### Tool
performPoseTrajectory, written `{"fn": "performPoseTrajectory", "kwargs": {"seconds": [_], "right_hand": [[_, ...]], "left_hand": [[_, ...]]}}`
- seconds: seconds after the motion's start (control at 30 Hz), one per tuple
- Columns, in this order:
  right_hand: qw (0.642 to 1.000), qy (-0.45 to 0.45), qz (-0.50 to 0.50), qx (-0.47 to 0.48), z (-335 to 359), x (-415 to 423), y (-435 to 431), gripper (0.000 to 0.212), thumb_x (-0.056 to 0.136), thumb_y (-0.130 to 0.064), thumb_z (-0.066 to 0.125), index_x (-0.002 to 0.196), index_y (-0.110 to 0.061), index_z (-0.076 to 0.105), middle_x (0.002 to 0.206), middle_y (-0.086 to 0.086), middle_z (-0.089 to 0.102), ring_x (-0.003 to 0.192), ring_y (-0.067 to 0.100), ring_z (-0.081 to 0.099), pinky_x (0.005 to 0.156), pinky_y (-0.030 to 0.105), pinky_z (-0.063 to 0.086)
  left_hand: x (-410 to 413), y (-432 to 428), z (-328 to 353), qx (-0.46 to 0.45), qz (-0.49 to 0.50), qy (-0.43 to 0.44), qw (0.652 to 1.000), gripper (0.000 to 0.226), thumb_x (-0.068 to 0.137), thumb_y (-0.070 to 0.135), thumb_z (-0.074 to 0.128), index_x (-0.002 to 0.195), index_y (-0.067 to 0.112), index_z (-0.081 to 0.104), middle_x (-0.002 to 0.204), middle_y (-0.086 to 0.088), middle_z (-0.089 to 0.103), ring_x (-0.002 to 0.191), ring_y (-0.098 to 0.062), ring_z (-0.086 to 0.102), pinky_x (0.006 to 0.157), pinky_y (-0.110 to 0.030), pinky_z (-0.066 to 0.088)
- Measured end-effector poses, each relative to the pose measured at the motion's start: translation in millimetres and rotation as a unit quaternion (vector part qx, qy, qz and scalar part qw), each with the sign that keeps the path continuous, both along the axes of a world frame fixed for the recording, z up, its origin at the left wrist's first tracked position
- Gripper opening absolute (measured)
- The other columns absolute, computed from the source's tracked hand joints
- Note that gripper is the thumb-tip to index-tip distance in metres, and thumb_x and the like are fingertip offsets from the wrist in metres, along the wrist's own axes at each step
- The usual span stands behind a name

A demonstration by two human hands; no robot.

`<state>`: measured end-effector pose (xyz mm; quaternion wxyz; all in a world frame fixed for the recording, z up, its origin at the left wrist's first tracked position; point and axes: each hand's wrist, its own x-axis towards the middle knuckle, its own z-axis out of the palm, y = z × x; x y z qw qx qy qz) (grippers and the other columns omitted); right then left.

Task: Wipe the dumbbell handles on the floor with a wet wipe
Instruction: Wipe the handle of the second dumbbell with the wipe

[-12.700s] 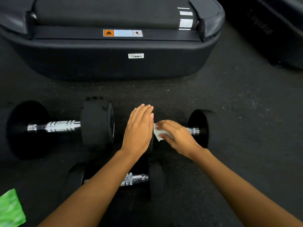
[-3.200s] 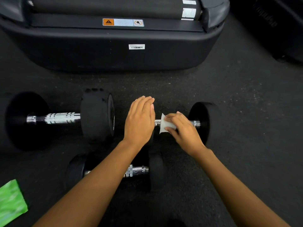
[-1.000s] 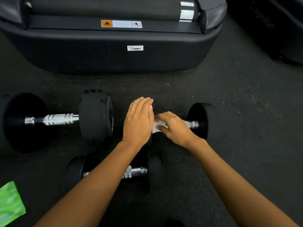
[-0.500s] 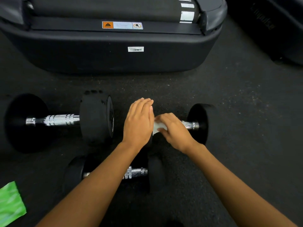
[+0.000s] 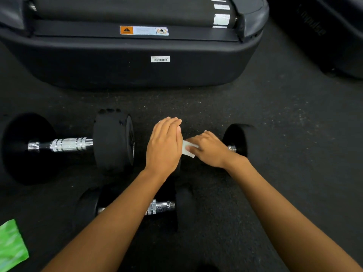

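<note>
Action on the right dumbbell (image 5: pixel 238 141), lying crosswise on the dark speckled floor (image 5: pixel 294 173). It has black round heads and a chrome handle (image 5: pixel 232 148), of which only a short bright stub shows beside the right head. The left hand (image 5: pixel 165 146) lies flat on the dumbbell's left head, fingers straight and together, covering it. The right hand (image 5: pixel 211 150) is down over the handle, grip pinching a small folded white wet wipe (image 5: pixel 186 151) between thumb and fingers. The wipe's edge pokes out just beside the left hand. Off to the left, the big dumbbell (image 5: pixel 113 142) lies in line with it, its knurled chrome bar banded with rings and shiny. Closer in, the near dumbbell (image 5: pixel 184 209) lies under the left forearm, with part of its chrome bar showing. A green packet (image 5: pixel 11 246) sits at the lower left corner. Beyond it all stands a black treadmill (image 5: pixel 137 71) with an orange warning sticker and a barcode label.
</note>
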<state>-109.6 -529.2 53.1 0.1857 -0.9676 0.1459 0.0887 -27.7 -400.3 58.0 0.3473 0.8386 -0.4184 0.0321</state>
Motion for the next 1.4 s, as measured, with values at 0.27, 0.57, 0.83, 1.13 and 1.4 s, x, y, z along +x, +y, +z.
{"fn": "performPoseTrajectory", "kwargs": {"seconds": [0.27,0.57,0.83,1.13,1.4], "right_hand": [[0.997,-0.054,0.019,-0.045,-1.0,-28.3,-0.5,0.05,0.092,-0.028,0.052,0.14,-0.025,0.037,0.136,-0.005,0.049,0.13,0.015,0.033,0.114,0.033,0.003],[0.996,-0.076,-0.046,0.011,-1.7,-22.5,3.1,0.04,0.095,-0.031,0.048,0.133,-0.018,0.048,0.124,0.0,0.049,0.115,0.016,0.036,0.098,0.024,0.029],[0.976,-0.16,-0.131,0.072,-11.9,-9.0,23.8,0.026,0.095,-0.023,0.05,0.114,-0.012,0.064,0.108,0.003,0.066,0.104,0.017,0.05,0.082,0.019,0.033],[0.979,-0.199,-0.038,0.026,-13.3,-35.0,17.3,0.027,0.09,-0.016,0.055,0.116,-0.011,0.063,0.12,0.003,0.063,0.113,0.015,0.054,0.107,0.024,0.028],[0.981,-0.181,-0.064,0.013,-20.5,-12.1,38.3,0.031,0.092,-0.013,0.046,0.118,-0.003,0.06,0.112,0.01,0.066,0.103,0.024,0.059,0.102,0.035,0.035]], "left_hand": [[-2.0,3.0,1.4,0.001,0.005,-0.006,1.0,0.048,0.095,0.025,0.025,0.118,0.0,0.059,0.12,-0.013,0.061,0.121,-0.026,0.05,0.105,-0.035,0.034],[-0.5,0.8,1.4,0.008,0.005,-0.002,1.0,0.05,0.095,0.025,0.023,0.119,0.0,0.059,0.121,-0.013,0.061,0.122,-0.026,0.049,0.106,-0.038,0.035],[-0.3,0.3,0.6,0.003,0.002,0.006,1.0,0.05,0.095,0.026,0.023,0.119,-0.001,0.059,0.121,-0.014,0.061,0.122,-0.027,0.049,0.106,-0.038,0.035],[-1.3,2.0,0.2,-0.001,0.002,-0.005,1.0,0.048,0.095,0.025,0.025,0.117,0.0,0.059,0.12,-0.013,0.062,0.12,-0.026,0.05,0.105,-0.035,0.034],[-0.9,1.7,-1.5,-0.009,0.0,-0.005,1.0,0.046,0.096,0.023,0.026,0.116,-0.001,0.06,0.118,-0.014,0.062,0.119,-0.027,0.051,0.105,-0.04,0.037]]}}
